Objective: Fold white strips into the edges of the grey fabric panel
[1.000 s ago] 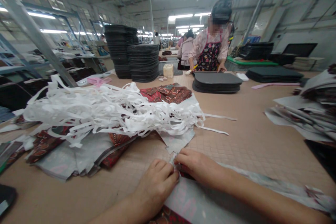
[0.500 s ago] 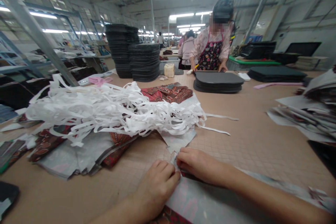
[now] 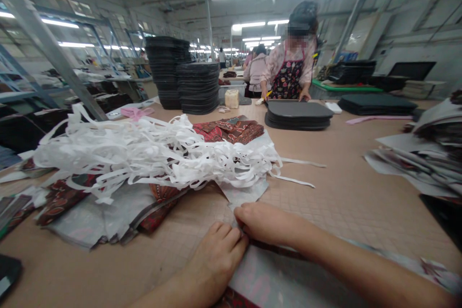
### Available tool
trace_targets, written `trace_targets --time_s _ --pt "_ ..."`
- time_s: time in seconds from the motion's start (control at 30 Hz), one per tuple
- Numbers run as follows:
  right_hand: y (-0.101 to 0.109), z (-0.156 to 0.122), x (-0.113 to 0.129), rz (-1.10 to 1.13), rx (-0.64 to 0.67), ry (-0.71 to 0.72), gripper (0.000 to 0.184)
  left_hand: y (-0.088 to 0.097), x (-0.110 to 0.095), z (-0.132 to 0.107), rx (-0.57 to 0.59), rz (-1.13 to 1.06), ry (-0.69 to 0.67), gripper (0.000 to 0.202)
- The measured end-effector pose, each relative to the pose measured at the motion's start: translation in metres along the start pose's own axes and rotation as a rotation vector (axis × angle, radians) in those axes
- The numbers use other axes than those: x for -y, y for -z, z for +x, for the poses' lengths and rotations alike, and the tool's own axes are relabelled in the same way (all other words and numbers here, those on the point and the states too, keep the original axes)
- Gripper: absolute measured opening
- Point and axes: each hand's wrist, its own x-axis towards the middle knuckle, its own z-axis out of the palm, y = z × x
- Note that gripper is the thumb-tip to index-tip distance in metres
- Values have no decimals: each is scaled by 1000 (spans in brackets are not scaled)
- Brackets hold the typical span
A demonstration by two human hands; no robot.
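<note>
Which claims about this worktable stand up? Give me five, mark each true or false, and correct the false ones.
1. The left hand and right hand meet at the edge of the grey-backed fabric. True.
2. The white tape strips lie in a tangled heap over patterned fabric. True.
3. The left hand is buried in those strips. False: it is at the grey-backed fabric, apart from them.
4. The co-worker across the table wears a patterned apron. True.
5. The tallest panel pile stands directly before the co-worker. False: the low panel stack does; the tall black panel stack is farther left in view.
</note>
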Motion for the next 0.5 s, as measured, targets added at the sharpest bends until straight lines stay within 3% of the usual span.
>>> trace_targets --time_s 0.13,0.27,0.4,0.5 --pt "-1 -15 1 16 -79 -65 13 0 1 0 35 24 22 20" --pt "-14 -58 8 47 -153 -6 10 4 1 4 -18 72 1 22" --pt "-24 -121 12 -54 -172 -14 16 6 8 0 -169 201 -172 36" --pt "-22 -173 9 -101 -173 -133 19 -1 33 -1 -180 268 -327 33"
